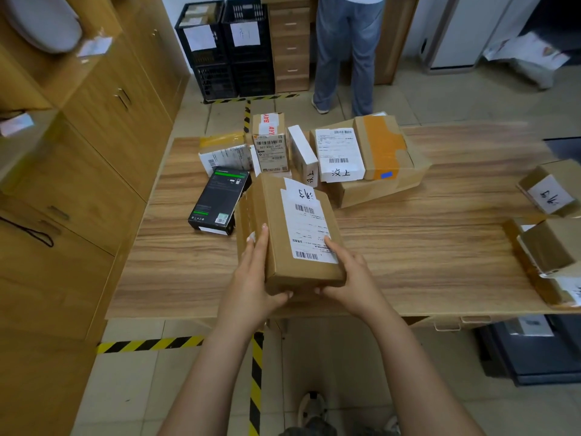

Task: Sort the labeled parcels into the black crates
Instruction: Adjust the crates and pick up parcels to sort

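Bare forearms (201,379), long fingernails (251,237), pale sneaker (312,408).

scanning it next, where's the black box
Head view: the black box lies flat on the wooden table, left side, just left of the held cardboard parcel.

A wood-grain worktop (408,247) spreads beneath and to the right of the right grip (352,278). Left of the left grip (254,278) runs a row of tan wooden cabinets (103,127), with a black cord (34,234) hanging against one door and a white rounded object (44,20) on top at the far end. Well beyond both grips stands a wooden drawer unit (290,48), and just to its right a person in blue jeans (345,48). Further right are a white cabinet (456,33) and a heap of papers (531,55) on the floor. Below the grips, yellow-black hazard tape (151,343) crosses the pale floor tiles (132,388). A dark grey bin (534,357) sits low to the right, under the worktop's edge.
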Available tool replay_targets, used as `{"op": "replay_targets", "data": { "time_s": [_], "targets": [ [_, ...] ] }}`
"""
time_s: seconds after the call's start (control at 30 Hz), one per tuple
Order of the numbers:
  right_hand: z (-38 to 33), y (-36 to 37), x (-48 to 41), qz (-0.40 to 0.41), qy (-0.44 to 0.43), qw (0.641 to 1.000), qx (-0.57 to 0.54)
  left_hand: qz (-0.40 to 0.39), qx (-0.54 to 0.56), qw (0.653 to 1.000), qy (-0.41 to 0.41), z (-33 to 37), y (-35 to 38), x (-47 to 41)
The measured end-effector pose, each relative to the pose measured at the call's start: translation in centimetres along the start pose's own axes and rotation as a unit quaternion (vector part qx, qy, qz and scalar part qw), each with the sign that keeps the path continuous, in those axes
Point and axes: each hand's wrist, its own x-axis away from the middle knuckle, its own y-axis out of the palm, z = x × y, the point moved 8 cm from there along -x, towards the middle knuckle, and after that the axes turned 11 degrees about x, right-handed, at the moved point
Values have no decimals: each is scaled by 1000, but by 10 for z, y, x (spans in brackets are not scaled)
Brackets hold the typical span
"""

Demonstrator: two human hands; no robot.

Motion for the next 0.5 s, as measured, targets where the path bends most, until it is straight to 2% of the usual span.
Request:
{"op": "replay_targets", "data": {
  "time_s": [0.23, 0.5],
  "targets": [
    [-18, -25, 10, 80, -48, 995, 46, 50, 38, 998, 27, 5, -8, 5],
    [-49, -76, 39, 212, -116, 966, 95, 85, 69, 989, 97, 43, -23, 5]
  ]
}}
